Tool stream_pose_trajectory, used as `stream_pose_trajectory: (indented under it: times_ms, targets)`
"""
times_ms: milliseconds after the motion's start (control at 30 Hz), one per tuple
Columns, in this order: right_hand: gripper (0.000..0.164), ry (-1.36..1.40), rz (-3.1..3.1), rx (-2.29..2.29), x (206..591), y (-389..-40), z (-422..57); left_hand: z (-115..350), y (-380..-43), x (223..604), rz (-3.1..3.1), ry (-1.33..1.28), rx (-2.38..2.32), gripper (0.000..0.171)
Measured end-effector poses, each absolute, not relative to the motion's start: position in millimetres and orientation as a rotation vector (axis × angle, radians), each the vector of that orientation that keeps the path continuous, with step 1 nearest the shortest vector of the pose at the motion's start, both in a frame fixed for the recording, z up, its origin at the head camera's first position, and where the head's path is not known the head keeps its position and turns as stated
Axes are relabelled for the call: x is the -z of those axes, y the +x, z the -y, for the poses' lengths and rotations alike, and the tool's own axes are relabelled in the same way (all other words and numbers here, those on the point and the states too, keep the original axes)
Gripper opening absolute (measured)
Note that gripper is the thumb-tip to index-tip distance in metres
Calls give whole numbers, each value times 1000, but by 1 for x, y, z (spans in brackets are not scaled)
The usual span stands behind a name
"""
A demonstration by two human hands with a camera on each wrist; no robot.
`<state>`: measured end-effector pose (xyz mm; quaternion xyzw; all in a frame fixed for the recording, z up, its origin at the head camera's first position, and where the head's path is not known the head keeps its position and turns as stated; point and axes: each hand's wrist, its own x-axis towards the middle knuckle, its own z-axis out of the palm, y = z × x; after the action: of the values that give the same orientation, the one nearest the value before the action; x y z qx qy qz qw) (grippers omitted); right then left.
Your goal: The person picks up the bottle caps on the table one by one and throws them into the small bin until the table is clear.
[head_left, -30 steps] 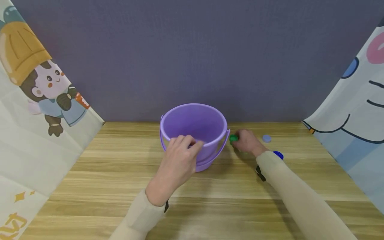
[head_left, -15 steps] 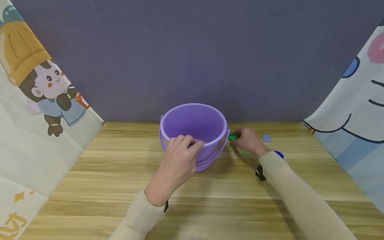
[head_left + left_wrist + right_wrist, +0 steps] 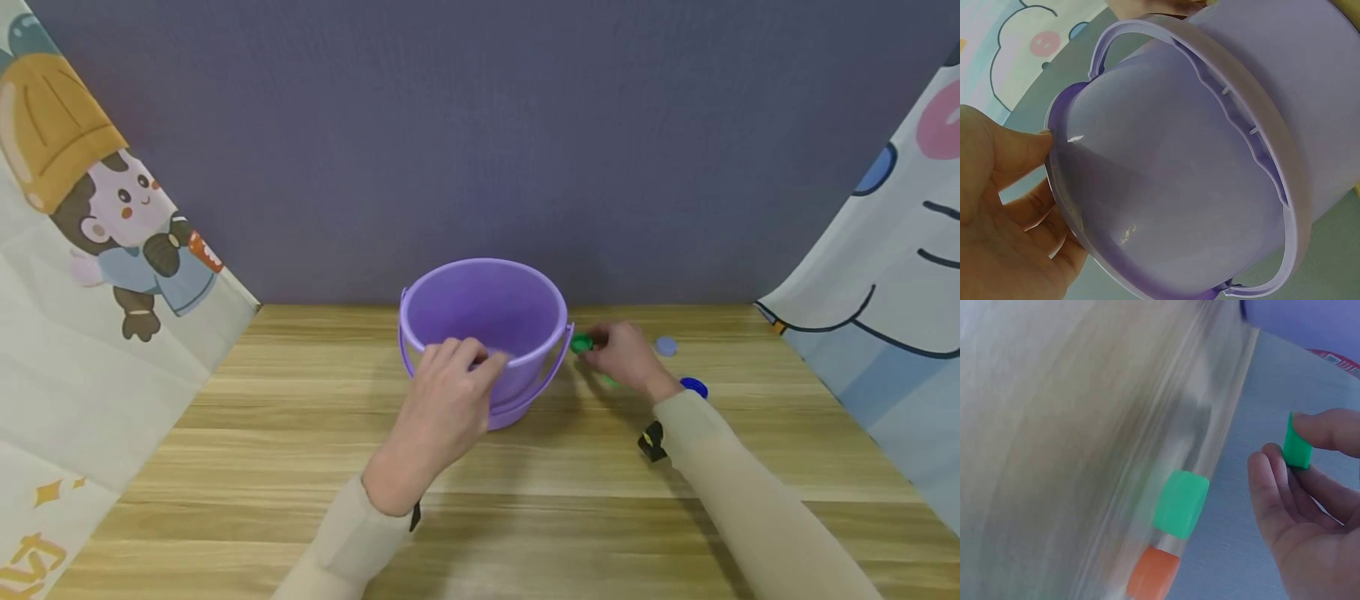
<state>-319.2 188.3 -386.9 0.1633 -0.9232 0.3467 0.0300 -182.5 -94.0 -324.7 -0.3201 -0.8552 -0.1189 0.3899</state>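
Note:
A purple bucket [image 3: 487,283] stands upright near the back of the table. At its near rim my left hand [image 3: 442,404] holds on, with thumb and fingers gripping the edge; in the left wrist view the thumb [image 3: 1022,149] lies against the rim. Right of the bucket, my right hand [image 3: 626,358] pinches a green bottle cap [image 3: 581,342] between thumb and fingers, just above the table. The right wrist view shows this held cap [image 3: 1297,445] edge-on. Beneath that hand lies a second green cap [image 3: 611,381], partly covered.
A pale blue cap [image 3: 666,346] and a dark blue cap [image 3: 694,387] lie right of my right hand. An orange cap [image 3: 1154,574] shows only in the right wrist view. The bucket's handle [image 3: 557,375] hangs down its side. A dark panel [image 3: 480,150] stands behind the table.
My right hand, with the green cap, has shifted slightly, and more of the second green cap and the dark blue cap now shows. My left hand and the bucket have stayed in place.

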Motion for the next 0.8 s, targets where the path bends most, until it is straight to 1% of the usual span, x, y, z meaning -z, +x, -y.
stream_pose_trajectory:
  times_ms: [367,800]
  targets:
    - [41,468,2789,-1168,386,-306,-187,94,-182,324,2181,-815,310,38]
    - [39,490,2690,-1236,388,-296,-187,93,-180,324,2178,-813,293,37]
